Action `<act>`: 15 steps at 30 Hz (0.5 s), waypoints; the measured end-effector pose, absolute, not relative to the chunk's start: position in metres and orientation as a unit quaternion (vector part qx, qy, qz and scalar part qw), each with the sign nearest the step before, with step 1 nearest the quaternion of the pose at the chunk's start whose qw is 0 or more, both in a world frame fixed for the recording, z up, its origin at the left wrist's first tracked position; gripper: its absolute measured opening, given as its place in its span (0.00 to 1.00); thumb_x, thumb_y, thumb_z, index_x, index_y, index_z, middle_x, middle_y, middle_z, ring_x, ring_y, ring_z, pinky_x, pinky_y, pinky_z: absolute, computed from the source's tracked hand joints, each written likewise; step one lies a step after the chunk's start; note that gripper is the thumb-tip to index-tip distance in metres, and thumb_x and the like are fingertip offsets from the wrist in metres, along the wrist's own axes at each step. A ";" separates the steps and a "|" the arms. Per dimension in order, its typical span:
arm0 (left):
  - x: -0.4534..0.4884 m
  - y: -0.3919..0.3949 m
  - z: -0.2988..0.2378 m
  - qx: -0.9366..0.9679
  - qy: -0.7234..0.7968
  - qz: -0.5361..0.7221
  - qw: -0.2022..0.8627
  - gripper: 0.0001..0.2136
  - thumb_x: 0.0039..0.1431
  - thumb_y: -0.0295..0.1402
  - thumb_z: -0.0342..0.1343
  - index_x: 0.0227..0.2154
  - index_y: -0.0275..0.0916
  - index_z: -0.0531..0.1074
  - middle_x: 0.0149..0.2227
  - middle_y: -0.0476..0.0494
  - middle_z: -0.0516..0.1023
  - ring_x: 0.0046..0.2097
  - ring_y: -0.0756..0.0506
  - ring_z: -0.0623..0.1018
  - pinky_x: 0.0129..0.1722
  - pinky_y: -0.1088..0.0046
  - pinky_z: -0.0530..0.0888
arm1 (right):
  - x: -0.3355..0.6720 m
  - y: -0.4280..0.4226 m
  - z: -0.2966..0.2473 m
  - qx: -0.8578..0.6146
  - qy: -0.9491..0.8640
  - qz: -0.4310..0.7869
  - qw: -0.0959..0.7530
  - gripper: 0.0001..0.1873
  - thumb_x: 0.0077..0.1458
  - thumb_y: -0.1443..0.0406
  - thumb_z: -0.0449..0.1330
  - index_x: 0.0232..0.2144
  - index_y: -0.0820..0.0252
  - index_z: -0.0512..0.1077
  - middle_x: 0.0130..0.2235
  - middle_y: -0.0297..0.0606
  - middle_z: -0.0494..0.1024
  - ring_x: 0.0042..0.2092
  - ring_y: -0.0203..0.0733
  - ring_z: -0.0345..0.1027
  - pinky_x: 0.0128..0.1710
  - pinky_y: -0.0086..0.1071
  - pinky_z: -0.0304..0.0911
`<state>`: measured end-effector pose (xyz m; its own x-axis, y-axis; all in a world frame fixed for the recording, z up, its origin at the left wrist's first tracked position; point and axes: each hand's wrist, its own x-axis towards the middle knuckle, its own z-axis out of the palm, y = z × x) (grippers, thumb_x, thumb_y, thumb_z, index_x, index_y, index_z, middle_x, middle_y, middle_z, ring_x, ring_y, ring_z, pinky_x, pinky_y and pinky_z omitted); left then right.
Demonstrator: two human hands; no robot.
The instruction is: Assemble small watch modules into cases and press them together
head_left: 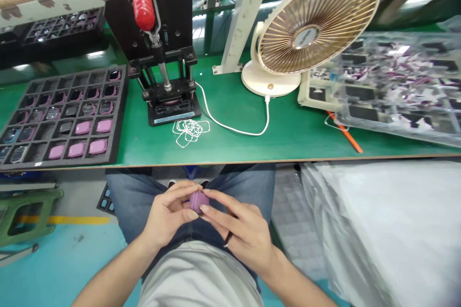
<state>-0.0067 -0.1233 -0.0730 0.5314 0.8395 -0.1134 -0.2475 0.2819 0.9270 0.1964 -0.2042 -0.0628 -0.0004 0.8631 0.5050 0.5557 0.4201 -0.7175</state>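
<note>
A small purple watch case (199, 201) is held above my lap, below the bench's front edge. My left hand (169, 213) grips its left side between thumb and fingers. From the right, my right hand (239, 225) pinches the same case with its fingertips; a dark ring sits on one finger. Parts of the case are hidden behind the fingers. On the bench, a black foam tray (120, 120) holds several purple and dark watch cases in its compartments. Thin white ring-shaped strips (190, 129) lie in a tangled pile ahead of my hands.
A black hand press (175, 112) with a red-handled lever (144, 7) stands behind the strips. Right of it are a cream fan (317, 24) with a white cable (234, 130), an orange stick-like tool (345, 133) and clear plastic trays (382, 127) of scraps. White sheeting (396, 220) covers something at right.
</note>
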 end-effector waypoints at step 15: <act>0.016 -0.126 -0.058 0.349 0.428 0.425 0.717 0.14 0.60 0.38 0.73 0.48 0.46 0.86 0.47 0.41 0.87 0.46 0.45 0.85 0.48 0.72 0.82 | 0.175 -0.191 -0.083 -0.546 -0.674 0.096 0.488 0.24 0.67 0.72 0.64 0.63 0.56 0.71 0.62 0.50 0.78 0.54 0.45 0.81 0.49 0.35 0.78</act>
<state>0.0163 -0.1261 -0.0585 0.2726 0.9082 -0.3175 -0.3098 0.3953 0.8647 0.1753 -0.1908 -0.0834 0.0729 0.8296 0.5535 0.6426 0.3854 -0.6622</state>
